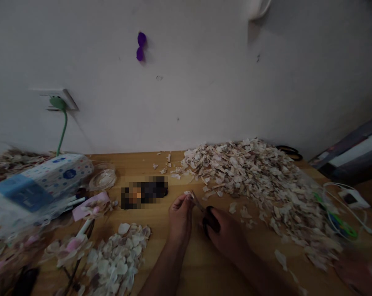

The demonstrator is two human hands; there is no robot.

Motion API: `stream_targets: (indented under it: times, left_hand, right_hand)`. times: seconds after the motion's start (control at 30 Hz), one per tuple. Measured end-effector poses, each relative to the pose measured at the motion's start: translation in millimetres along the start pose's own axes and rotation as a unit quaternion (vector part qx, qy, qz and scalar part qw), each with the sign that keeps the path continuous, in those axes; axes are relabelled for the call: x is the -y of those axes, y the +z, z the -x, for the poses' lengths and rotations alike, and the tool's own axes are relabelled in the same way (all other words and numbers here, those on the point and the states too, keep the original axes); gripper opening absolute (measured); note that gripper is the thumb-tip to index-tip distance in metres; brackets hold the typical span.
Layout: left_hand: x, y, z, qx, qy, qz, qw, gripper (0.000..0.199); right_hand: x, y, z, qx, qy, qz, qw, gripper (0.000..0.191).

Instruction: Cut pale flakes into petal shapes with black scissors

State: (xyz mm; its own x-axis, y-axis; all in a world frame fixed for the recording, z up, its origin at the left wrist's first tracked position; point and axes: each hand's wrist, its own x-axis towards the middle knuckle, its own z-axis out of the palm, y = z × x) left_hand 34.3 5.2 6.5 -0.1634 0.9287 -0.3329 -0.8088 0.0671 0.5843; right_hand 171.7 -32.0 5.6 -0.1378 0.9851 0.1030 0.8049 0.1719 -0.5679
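My left hand point(180, 213) pinches a small pale petal-like piece point(188, 193) between thumb and fingertips, over the middle of the wooden table point(161, 230). Just to its right, my right hand point(226, 230) is wrapped round the dark handles of a pair of scissors point(210, 220). The blades point up and left and reach the piece at my left fingertips. Behind and to the right spreads a large heap of dry, pale flakes point(235, 164). A smaller pile of rounder, whitish petals point(116, 259) lies left of my left forearm.
A blue and white tissue pack point(50, 181), pink flowers point(73, 244) and a coil of clear line point(102, 177) are at the left. A blurred dark object point(145, 192) lies behind my left hand. Black handles point(289, 152) and a white cable point(346, 213) are at the right.
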Motion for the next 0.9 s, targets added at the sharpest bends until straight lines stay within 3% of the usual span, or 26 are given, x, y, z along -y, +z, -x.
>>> stream_targets:
  times: [0.27, 0.63, 0.9]
  left_hand:
    - [0.7, 3.4, 2.8, -0.024, 0.006, 0.023, 0.999, 0.029]
    - [10.6, -0.4, 5.0, 0.051, 0.010, -0.005, 0.999, 0.024]
    - [8.1, -4.4, 1.3, 0.074, 0.024, -0.092, 0.993, 0.021]
  right_hand:
    - [4.6, -0.8, -1.0, 0.021, 0.033, -0.016, 0.999, 0.029]
    - [5.3, 0.1, 1.8, 0.020, 0.019, 0.008, 1.000, 0.032]
    - [4.8, -2.0, -1.6, 0.004, 0.022, -0.010, 1.000, 0.025]
